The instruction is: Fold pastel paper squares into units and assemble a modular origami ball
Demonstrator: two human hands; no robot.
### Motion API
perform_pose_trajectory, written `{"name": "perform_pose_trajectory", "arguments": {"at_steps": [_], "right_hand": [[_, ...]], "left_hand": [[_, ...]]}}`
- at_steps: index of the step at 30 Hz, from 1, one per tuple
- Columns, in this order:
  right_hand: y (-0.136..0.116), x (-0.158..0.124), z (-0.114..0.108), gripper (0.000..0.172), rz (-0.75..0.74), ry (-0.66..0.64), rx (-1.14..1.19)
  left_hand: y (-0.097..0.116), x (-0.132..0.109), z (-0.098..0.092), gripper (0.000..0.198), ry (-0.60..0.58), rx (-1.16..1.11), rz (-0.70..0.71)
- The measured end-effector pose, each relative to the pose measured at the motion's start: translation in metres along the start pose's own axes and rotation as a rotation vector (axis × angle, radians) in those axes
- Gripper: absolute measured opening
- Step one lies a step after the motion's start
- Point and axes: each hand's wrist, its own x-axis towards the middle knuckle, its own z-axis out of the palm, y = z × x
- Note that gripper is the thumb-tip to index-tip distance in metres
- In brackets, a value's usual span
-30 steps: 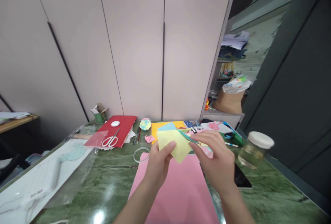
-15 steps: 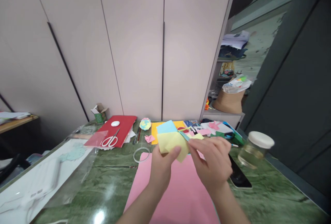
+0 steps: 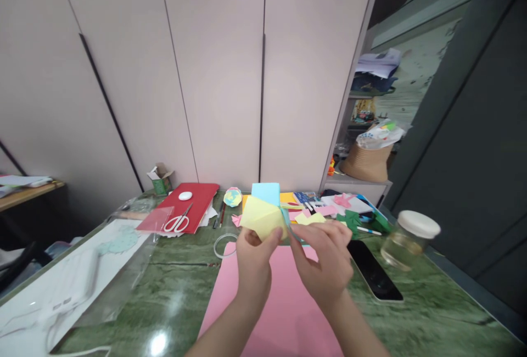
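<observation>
A folded paper piece (image 3: 263,217) with a yellow face and light blue flaps is held up above the pink sheet (image 3: 280,296). My left hand (image 3: 254,255) grips it from below, thumb pressed on the yellow face and fingers behind. At its right edge, my right hand (image 3: 325,255) pinches a narrow light blue flap between thumb and forefinger. The fingertips hide part of that flap. One blue square part stands up behind the yellow face.
Beyond the hands lie paper scraps (image 3: 310,218), a red folder (image 3: 191,195) with scissors (image 3: 179,221) on it, and a round paper piece (image 3: 233,197). To the right are a phone (image 3: 375,270) and a lidded jar (image 3: 407,241). A bangle (image 3: 218,252) rests left of the pink sheet.
The folded paper has turned, its blue part now more upright and its yellow face shifted left. My right hand has moved left and slightly down along the paper's right edge.
</observation>
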Motion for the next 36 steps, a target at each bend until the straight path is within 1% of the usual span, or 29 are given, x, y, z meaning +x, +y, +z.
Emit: {"name": "perform_pose_trajectory", "arguments": {"at_steps": [3,7,13,16,20,25,28,33,36], "right_hand": [[-0.003,0.001,0.002,0.024,0.029,-0.002,0.0],[-0.007,0.0,0.004,0.02,0.098,0.012,0.023],[-0.006,-0.007,0.003,0.018,0.287,-0.024,0.178],[-0.007,-0.007,0.003,0.016,0.319,-0.022,0.221],[-0.01,-0.006,0.005,0.019,0.276,-0.018,0.196],[-0.012,-0.008,0.007,0.027,0.116,0.017,0.09],[-0.012,-0.011,0.008,0.027,0.099,0.011,0.099],[-0.012,-0.014,0.009,0.028,0.071,0.024,0.156],[-0.012,-0.013,0.009,0.031,0.029,0.002,0.153]], "left_hand": [[-0.001,-0.001,-0.001,0.033,0.058,0.015,0.005],[-0.003,0.0,-0.002,0.031,0.063,0.057,0.016],[-0.006,0.003,-0.002,0.031,0.133,0.116,0.015],[-0.007,0.004,-0.002,0.031,0.158,0.148,0.028],[-0.006,0.004,-0.003,0.033,0.17,0.169,0.031],[-0.005,0.004,-0.004,0.028,0.106,0.189,0.022],[-0.007,0.004,-0.005,0.024,0.071,0.197,0.028],[-0.007,0.003,-0.003,0.012,0.076,0.214,0.04],[-0.003,0.002,-0.001,0.011,0.045,0.205,0.031]]}}
